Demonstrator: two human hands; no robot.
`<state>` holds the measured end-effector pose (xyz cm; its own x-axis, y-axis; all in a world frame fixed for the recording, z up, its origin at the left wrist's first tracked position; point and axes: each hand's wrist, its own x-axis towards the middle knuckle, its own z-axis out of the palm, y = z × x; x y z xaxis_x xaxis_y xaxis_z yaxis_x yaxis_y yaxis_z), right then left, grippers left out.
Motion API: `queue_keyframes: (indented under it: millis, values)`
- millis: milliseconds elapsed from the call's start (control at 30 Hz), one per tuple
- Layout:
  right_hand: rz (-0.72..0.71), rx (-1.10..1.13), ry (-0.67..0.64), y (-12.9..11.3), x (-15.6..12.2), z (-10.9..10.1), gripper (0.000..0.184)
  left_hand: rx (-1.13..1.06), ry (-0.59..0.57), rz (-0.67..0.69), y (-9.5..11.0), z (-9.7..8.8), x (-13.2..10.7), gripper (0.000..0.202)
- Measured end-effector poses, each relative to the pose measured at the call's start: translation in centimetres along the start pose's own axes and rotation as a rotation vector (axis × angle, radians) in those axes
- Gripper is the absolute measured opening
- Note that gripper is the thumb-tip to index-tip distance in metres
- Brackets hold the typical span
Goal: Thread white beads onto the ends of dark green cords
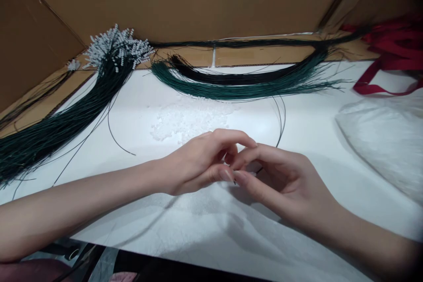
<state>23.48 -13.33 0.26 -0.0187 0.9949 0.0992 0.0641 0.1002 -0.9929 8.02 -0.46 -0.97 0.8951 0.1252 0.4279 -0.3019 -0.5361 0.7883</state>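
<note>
My left hand [211, 154] and my right hand [284, 172] meet above the white table, their thumb tips and forefingers touching. A thin dark wire [280, 130] is pinched in my right hand; it loops up behind the knuckles, and a short dark end shows between the thumbs. My left thumb and fingers are closed at the same spot, but what lies in them is too hidden to make out. Just beyond the hands, small white beads [178, 119] lie scattered in a loose patch.
A long bundle of dark green wires [79, 101] tipped with strung white beads [115, 48] lies at left. Bare green wires [211, 91] curve along the back by a cardboard wall [198, 0]. Red ribbon [370, 77] and a clear plastic bag [386, 136] are at right.
</note>
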Motion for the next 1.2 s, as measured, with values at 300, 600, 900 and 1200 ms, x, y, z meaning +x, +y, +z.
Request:
queue_keyframes:
  millis: [300, 600, 900, 1200]
  values:
    - [0.0, -0.045, 0.034, -0.11, 0.2, 0.04, 0.007, -0.085, -0.055, -0.106, 0.53, -0.31, -0.15, 0.036]
    - [0.136, 0.005, 0.053, 0.27, 0.18, -0.08, 0.006, -0.114, -0.057, -0.128, 0.38, -0.46, -0.6, 0.033]
    - [0.105, -0.06, 0.039, 0.28, 0.2, -0.37, 0.012, -0.134, -0.049, -0.16, 0.54, -0.52, -0.67, 0.031]
    - [0.065, 0.004, 0.017, 0.32, 0.41, -0.24, 0.011, -0.21, -0.079, -0.184, 0.21, -0.71, -0.78, 0.036]
